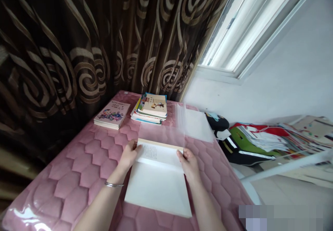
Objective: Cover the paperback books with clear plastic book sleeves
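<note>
An open book (158, 187) lies in front of me, with a blank white page nearest and a strip of printed text at its far part. My left hand (130, 154) pinches the far left edge, thumb on top of the page. On the opposite edge my right hand (189, 161) grips the book the same way. A clear plastic book cover (161, 132) extends past the book's far edge, flat on the pink padded surface. How far the plastic runs under the book is hidden. A metal bangle (114, 185) circles my left wrist.
A pile of pink-covered books (112, 114) lies at the back left. Beside it stands a mixed stack of books (153, 108). Clear plastic sheets (196, 124) lie at the back right. Bags (238, 144) and papers (267, 139) crowd the right, below the window (234, 30). A patterned curtain (104, 43) hangs behind.
</note>
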### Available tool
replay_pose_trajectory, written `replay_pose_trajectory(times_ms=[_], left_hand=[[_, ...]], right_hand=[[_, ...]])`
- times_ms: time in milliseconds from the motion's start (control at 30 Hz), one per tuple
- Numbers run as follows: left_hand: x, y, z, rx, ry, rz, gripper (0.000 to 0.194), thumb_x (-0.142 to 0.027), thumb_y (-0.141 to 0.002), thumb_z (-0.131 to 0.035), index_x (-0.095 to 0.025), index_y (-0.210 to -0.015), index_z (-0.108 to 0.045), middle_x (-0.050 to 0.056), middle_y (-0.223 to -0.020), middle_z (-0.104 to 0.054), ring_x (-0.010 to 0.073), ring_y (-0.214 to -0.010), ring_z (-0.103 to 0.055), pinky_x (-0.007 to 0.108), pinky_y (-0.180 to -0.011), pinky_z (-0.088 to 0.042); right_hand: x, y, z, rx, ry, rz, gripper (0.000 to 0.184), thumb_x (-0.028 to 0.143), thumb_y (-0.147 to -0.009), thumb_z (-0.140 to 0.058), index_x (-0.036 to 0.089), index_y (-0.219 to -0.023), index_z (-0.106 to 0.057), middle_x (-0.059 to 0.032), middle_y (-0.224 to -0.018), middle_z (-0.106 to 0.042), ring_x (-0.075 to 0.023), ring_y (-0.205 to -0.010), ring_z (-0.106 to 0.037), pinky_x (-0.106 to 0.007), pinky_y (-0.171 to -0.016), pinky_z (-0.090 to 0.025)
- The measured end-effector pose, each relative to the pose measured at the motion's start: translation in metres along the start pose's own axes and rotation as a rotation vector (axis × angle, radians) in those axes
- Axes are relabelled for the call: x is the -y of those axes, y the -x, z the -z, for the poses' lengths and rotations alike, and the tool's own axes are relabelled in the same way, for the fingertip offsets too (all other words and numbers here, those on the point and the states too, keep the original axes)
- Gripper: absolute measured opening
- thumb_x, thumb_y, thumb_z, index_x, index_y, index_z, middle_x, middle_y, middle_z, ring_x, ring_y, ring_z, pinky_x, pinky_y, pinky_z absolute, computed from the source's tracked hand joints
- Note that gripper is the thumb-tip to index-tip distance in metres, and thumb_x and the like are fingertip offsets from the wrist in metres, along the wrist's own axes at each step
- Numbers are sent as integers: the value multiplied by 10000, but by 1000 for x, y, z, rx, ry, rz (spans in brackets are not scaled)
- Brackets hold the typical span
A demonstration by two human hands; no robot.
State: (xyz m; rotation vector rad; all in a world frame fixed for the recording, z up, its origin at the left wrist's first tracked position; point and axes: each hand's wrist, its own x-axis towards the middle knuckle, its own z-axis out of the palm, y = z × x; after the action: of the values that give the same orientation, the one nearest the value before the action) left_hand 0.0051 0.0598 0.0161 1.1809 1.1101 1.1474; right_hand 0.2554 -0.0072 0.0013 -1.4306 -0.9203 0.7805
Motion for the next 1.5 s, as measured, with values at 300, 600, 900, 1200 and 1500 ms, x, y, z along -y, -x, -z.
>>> replay_pose_trajectory(times_ms=[300,600,900,1200,1500], left_hand=[[1,12,-14,-185,-185,-91,149,-277,-681,-532,-188,-799,-551,11,-722,-663,182,-735,-627,275,-685,-462],[-1,14,-15,-184,-175,-82,171,-266,-692,-526,-182,-837,-558,28,-765,-671,187,-763,-628,291,-718,-470],[-1,12,-15,-164,-102,-91,198,-323,-689,-567,-180,-825,-563,39,-777,-687,195,-771,-639,291,-697,-479],[11,7,-14,-172,-103,-96,262,-409,-712,-567,-177,-833,-564,27,-743,-668,188,-738,-627,287,-684,-461],[3,8,-12,-137,-72,-24,306,-439,-670,-581,-181,-834,-572,14,-729,-653,173,-700,-605,272,-651,-456]], right_hand=[[17,8,9,31,57,-42,493,665,-623,-720,193,-750,-657,-35,-702,-671,-208,-667,-590,-292,-603,-457],[8,10,7,-19,117,-31,533,719,-643,-656,214,-581,-498,41,-528,-447,-127,-531,-392,-255,-502,-317],[13,12,6,-49,86,-31,495,685,-657,-657,207,-618,-534,37,-567,-469,-139,-573,-422,-252,-535,-338],[15,13,9,45,37,-56,455,621,-672,-691,204,-603,-522,29,-559,-497,-142,-563,-431,-259,-535,-334],[7,10,9,-7,219,29,561,755,-670,-595,199,-608,-553,7,-576,-546,-160,-583,-463,-272,-546,-368]])
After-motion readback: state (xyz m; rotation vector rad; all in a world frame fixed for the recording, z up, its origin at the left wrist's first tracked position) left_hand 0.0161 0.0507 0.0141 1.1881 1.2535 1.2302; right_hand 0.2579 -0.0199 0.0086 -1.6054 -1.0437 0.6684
